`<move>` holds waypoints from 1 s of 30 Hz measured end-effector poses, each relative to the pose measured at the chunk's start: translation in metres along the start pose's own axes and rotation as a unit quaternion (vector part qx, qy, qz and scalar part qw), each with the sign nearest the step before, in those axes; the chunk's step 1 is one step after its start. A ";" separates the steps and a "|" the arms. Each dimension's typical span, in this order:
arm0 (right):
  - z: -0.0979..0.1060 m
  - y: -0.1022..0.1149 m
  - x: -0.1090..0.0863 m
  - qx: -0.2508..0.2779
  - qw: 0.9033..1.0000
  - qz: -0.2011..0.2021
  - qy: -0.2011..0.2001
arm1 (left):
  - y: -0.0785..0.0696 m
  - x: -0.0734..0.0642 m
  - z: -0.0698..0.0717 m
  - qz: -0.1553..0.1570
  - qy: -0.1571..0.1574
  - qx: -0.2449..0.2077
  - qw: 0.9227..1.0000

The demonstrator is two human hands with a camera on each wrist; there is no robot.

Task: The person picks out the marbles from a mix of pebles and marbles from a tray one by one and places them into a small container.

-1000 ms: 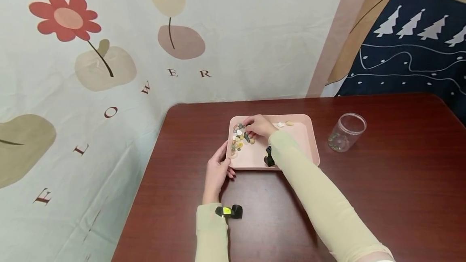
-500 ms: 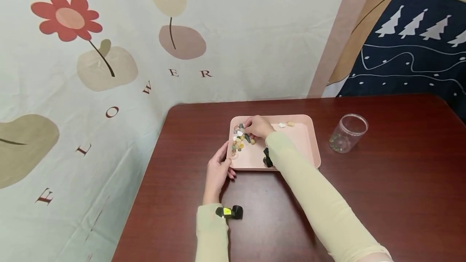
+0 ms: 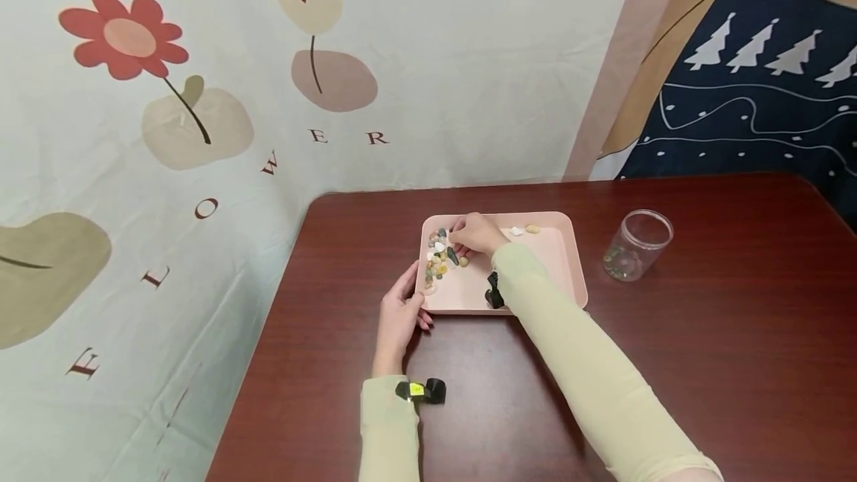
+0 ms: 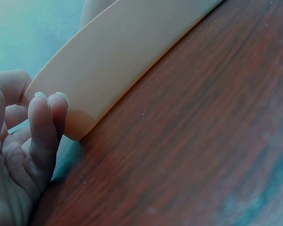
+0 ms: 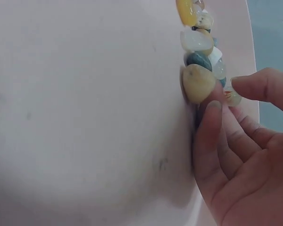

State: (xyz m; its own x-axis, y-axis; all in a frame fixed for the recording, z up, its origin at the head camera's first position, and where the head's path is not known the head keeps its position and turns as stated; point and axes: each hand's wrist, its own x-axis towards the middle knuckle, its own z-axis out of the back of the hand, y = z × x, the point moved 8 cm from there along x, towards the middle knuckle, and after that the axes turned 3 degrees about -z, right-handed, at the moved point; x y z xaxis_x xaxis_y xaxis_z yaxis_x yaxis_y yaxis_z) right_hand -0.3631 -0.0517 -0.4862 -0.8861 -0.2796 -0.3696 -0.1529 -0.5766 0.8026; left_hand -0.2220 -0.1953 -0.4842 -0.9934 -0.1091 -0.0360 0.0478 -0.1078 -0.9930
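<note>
A pink rectangular tray (image 3: 462, 294) lies on the table, with several small pebbles (image 3: 438, 266) gathered along its left side. My left hand (image 3: 399, 307) holds the tray's near left corner; in the left wrist view, curled fingers (image 4: 42, 122) stand against its outer wall (image 4: 108, 56). Over the pebbles, at the far left part of the tray, is my right hand (image 3: 478, 234). Its thumb and fingers are apart in the right wrist view, with the fingertips beside a cream pebble (image 5: 199, 84). A clear pebble (image 5: 233, 97) shows near the thumb tip, and no pinch on it is visible.
A clear jar (image 3: 636, 244) with some greenish pieces at its bottom stands on the table to the right of the tray. A white pebble (image 3: 516, 231) and a tan one (image 3: 533, 229) lie by the tray's far edge. A printed cloth (image 3: 469, 95) hangs behind the table.
Only slight shifts show: my right hand's fingers move a little among the pebbles at the tray's left. The left hand stays at the corner, and the tray and jar keep their places.
</note>
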 end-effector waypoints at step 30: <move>0.064 0.024 -0.050 -0.055 0.993 0.087 -0.060 | 0.027 0.013 0.003 -0.001 -0.021 0.004 1.000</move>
State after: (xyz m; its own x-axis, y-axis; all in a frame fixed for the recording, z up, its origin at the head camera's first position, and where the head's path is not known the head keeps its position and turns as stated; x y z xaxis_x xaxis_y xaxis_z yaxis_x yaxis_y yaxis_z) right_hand -0.3502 -0.0025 -0.4179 -0.9414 -0.2929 -0.1670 0.0497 -0.6105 0.7905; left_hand -0.2337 -0.2029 -0.5108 -0.9882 -0.1500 -0.0299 0.0476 -0.1157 -0.9921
